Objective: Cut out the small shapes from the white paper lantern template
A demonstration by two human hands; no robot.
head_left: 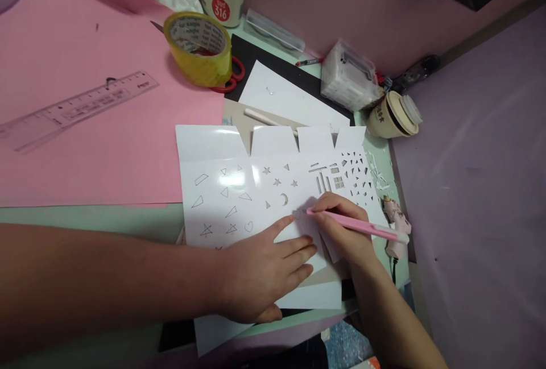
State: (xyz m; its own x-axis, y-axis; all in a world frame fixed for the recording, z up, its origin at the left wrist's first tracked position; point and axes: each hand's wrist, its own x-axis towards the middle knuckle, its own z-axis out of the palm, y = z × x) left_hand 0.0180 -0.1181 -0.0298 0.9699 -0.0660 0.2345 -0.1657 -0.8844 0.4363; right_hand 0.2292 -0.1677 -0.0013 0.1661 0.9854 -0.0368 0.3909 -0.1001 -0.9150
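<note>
The white sheet [256, 204] lies flat on the tabletop [149, 214], long axis running left to right, its row of tabs along the far side. Shapes are cut through its right part and middle – slivers, bars, stars, a moon – while the left part just has pencilled outlines.

The pink pen-like tool [354, 223] slants across the right part, tip aimed left and a touch away from the wearer, butt end out over the sheet's right edge. Right hand [356, 244] has a closed pinch grip on it low down by the tip, right beside a small drawn heart [297, 215]. Left hand [267, 272] is palm down with fingers spread, pressing on the paper, one fingertip almost at that heart.

Room-wise: the sheet's left edge overlaps the pink paper [128, 175], with a bare pink stretch before the ruler [85, 107]. Right side's tighter – glue gun [396, 224] just past the edge, paper cup [386, 119] near the far corner. Tape roll [196, 70] sits beyond the tabs, over red-handled scissors [243, 69].
</note>
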